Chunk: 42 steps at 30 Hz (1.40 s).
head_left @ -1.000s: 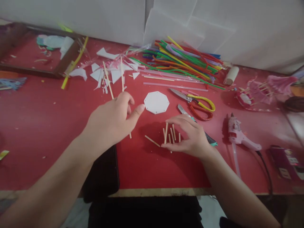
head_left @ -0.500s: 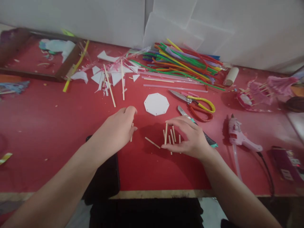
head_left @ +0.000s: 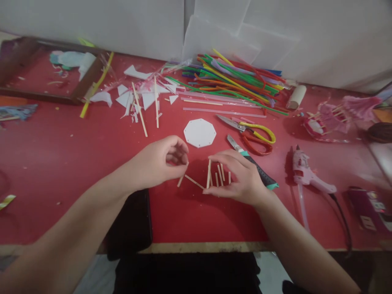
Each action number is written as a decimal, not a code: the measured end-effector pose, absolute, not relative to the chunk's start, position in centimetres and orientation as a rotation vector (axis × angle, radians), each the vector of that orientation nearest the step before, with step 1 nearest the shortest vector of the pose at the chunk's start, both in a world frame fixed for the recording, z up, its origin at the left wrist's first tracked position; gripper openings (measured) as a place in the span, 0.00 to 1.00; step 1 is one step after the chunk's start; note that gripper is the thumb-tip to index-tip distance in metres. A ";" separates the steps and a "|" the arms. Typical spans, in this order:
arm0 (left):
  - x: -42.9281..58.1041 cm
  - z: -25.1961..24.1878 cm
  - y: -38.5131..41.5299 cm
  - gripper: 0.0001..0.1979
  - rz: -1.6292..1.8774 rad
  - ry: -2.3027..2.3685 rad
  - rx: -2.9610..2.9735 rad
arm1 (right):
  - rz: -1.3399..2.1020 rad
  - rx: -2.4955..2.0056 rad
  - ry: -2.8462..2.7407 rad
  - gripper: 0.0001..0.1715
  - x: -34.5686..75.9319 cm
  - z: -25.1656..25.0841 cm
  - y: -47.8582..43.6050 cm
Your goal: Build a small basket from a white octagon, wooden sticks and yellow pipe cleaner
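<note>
While our right hand spans a short stick end to end, our left hand pinches a second stick.
The short stick runs near to far, thumb at its near end; the second stick, left of it, slants toward the near left. Between them, a loose stick lies slantwise on the red table.

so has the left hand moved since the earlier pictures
Yes. Against the white octagon, the left hand has moved down the view since the first picture, and right since the second.
</note>
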<state>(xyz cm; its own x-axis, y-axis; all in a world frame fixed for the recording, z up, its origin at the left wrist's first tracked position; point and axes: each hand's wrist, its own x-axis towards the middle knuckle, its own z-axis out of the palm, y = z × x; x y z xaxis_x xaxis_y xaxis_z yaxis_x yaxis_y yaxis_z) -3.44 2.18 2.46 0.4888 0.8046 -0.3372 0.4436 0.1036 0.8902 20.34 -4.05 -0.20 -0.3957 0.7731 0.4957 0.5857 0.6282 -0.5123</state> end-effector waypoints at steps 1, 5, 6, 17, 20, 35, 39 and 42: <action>-3.1 2.6 2.1 0.14 0.409 1.050 1.415 | 0.335 -1.037 -2.113 0.35 20.2 -0.2 -4.1; -1.7 2.8 1.6 0.11 0.458 0.918 0.924 | 0.405 -0.945 -2.082 0.38 19.6 -0.1 -4.4; -1.4 2.7 1.4 0.12 0.465 0.888 0.840 | 0.426 -0.933 -2.080 0.38 19.5 -0.1 -4.4; -0.1 1.3 0.3 0.12 0.633 0.632 0.681 | 0.489 -0.978 -2.043 0.41 19.7 -0.1 -4.3; -0.2 1.1 0.3 0.12 0.629 0.622 0.686 | 0.496 -0.949 -2.031 0.40 19.6 -0.1 -4.3; -0.6 1.0 -0.5 0.12 0.637 0.634 0.706 | 0.480 -0.938 -2.040 0.39 19.5 0.2 -4.4; -0.6 1.0 -0.7 0.12 0.624 0.639 0.686 | 0.437 -0.938 -2.038 0.41 19.4 0.1 -4.5; -0.6 1.0 -0.8 0.12 0.596 0.622 0.668 | 0.423 -0.922 -2.049 0.39 19.4 0.0 -4.6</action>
<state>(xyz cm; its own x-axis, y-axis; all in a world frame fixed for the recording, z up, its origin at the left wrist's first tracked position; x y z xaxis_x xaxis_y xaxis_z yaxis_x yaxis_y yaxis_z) -0.63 -0.79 1.01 0.6640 0.6729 -0.3260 -0.2966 0.6373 0.7113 19.41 -4.56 0.03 -0.3866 0.7381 0.5530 0.4588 0.6741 -0.5789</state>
